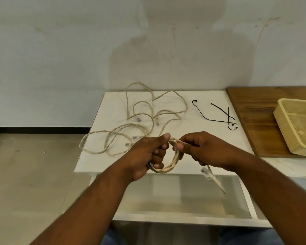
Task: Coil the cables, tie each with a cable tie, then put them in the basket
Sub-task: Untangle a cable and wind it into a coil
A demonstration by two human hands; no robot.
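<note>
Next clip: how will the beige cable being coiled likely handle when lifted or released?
Probably floppy: the cable's free end hangs limp below the right hand. Likely light: the left hand holds the whole coil aloft in its curled fingers. It may spring loose if released, as nothing binds it yet.

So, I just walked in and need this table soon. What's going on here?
A person is coiling a beige cable. The left hand grips the small coil while the right hand pinches the strand feeding into it, and the plug end dangles below. More loose cables lie uncoiled on the white table, with black cable ties untouched beside them. No cable shows in the visible part of the basket on the wooden board.
</note>
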